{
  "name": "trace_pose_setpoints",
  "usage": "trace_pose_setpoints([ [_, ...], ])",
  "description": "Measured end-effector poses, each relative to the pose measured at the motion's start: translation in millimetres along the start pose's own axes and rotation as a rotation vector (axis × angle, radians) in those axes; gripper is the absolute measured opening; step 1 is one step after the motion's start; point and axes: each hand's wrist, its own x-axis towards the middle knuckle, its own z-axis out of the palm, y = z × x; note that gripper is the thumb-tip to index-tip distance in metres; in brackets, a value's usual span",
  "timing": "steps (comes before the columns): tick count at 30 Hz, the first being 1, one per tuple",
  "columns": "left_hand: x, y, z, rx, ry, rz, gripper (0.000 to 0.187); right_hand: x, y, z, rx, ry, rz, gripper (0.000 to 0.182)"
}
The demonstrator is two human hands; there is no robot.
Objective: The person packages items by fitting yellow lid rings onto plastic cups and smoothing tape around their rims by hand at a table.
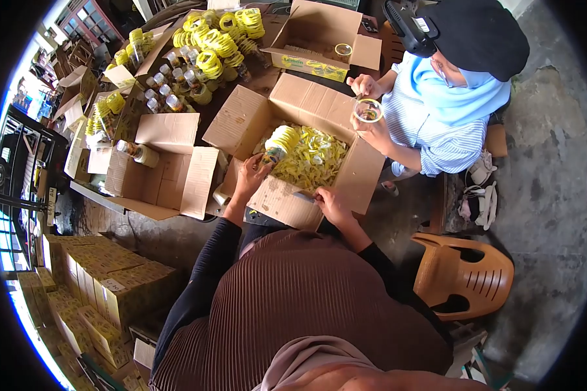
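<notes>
My left hand (252, 174) is closed around the lower end of a stack of yellow-rimmed plastic cups (282, 141), tilted over an open cardboard box (310, 98). Many small yellow-and-clear packets (313, 159) fill this box. At its near flap, my right hand (334, 207) is closed on a thin, grey, blade-like strip (303, 196), whose exact kind I cannot make out.
Across the box, a co-worker's hands (370, 124) hold a clear cup (368, 111). Stacks of yellow-rimmed cups (222, 42) crowd the table's far left. A second open carton (160, 173) stands left, a printed carton (313, 65) behind, and an orange chair (463, 274) right.
</notes>
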Motion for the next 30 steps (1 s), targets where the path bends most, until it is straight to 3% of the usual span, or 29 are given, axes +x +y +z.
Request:
trace_pose_setpoints([
  [4, -3, 1, -3, 0.03, -0.007, -0.015, 0.05, -1, -7, -3, -0.127, 0.089, -0.044, 0.016],
  [9, -5, 1, 1, -0.234, 0.001, -0.097, 0.051, 4, -10, -7, -0.024, 0.06, 0.037, 0.02],
  [10, -7, 22, -7, -0.305, -0.069, -0.143, 0.049, 11, -9, -7, 0.087, 0.056, 0.082, 0.022],
  [14, -8, 29, -13, -0.446, -0.187, -0.11, 0.049, 42, -9, -10, 0.059, 0.14, -0.012, 0.029],
  [17, -9, 36, -20, -0.462, -0.252, -0.09, 0.05, 74, -6, -8, 0.083, 0.412, -0.124, 0.04],
  [20, -12, 44, -31, -0.511, -0.357, -0.084, 0.053, 91, -13, -18, 0.317, 0.41, -0.105, 0.036],
  [22, -17, 54, -40, -0.57, -0.451, -0.137, 0.055, 96, -8, -21, 0.278, 0.359, -0.088, 0.03],
  [24, -19, 47, -45, -0.564, -0.459, -0.147, 0.055, 88, -12, -27, 0.472, 0.197, 0.077, 0.026],
  [28, -20, 40, -45, -0.272, -0.493, -0.108, 0.065, 77, -23, -34, 0.566, 0.1, 0.103, 0.024],
  [30, -23, 31, -35, 0.072, -0.424, 0.193, 0.08, 72, -27, -33, 0.624, 0.089, 0.109, 0.022],
])
